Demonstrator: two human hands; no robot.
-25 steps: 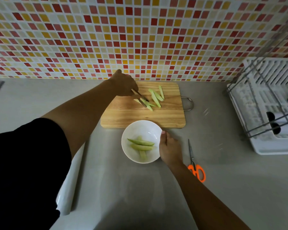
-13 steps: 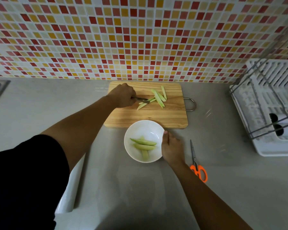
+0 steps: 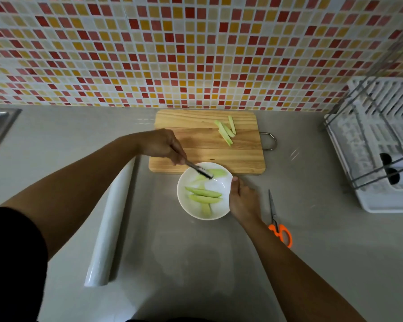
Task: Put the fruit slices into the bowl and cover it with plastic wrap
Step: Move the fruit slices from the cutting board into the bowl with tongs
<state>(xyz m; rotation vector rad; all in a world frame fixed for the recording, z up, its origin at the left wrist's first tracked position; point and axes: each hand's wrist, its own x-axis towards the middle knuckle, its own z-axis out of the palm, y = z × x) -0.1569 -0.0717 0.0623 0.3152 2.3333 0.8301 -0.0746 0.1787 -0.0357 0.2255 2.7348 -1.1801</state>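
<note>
The surface (image 3: 196,263) lies bare in front of the bowl (image 3: 191,212) and between the arms. The wrap roll (image 3: 109,224) bounds the left side, the scissors (image 3: 276,219) the right, and the dish rack (image 3: 377,147) blocks the far right. The cutting board (image 3: 207,147) touches the bowl's far rim.

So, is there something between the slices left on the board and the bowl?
Nothing visible blocks it. Bare cutting board lies between the remaining slices and the bowl. The left hand holds tongs over the bowl; the right hand steadies its rim.
</note>
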